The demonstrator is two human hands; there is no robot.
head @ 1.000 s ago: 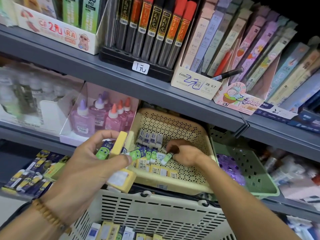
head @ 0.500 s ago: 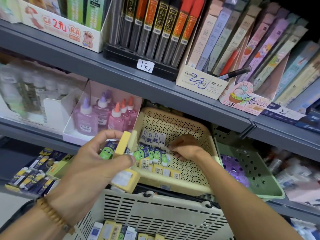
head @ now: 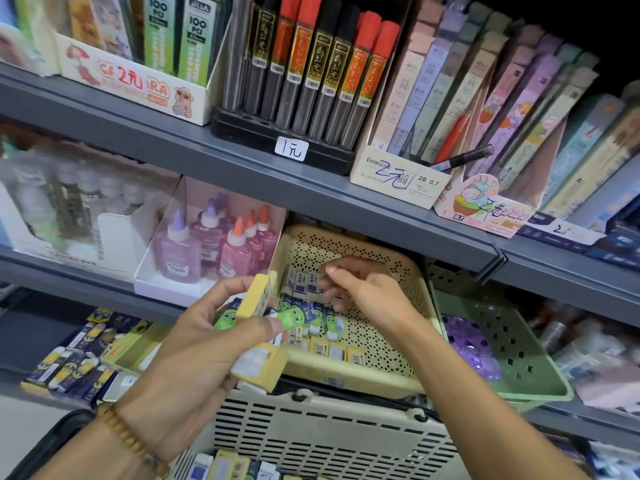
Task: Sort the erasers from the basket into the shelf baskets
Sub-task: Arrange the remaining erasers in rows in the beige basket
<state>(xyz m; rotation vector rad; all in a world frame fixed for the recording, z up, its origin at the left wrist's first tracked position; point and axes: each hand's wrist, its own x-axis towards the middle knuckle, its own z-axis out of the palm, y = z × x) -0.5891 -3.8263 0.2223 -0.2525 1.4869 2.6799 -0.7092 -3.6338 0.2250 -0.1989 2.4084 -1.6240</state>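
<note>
Left hand [head: 194, 351] grips a bunch of erasers in front of the cream shelf basket [head: 349, 377]: a yellow eraser [head: 257, 296] stands upright between finger and thumb, green-sleeved erasers [head: 294, 317] fan out under the thumb, and a yellow-boxed eraser [head: 261, 363] sits lower in the palm. A wooden bead bracelet [head: 124, 436] circles that wrist. Below the cream shelf basket, the slotted carrying basket [head: 311, 434] holds more erasers [head: 225, 467] at its bottom edge. Right hand [head: 367, 289] hovers inside the cream shelf basket above its rows, fingers loosely curled with the tips drawn together; whether anything is pinched there cannot be told. Inside that basket lie a row of yellow erasers [head: 332, 349] nearest the front wall, green ones [head: 327, 320] behind them, and blue-and-white ones [head: 301, 282] farthest back. Right of it sits a green shelf basket [head: 519, 358] with purple items [head: 467, 344]. Left of it stand pink glue bottles [head: 214, 247]. Above it, on the upper shelf, a black rack of lead tubes [head: 311, 71] carries a price tag [head: 292, 149].
</note>
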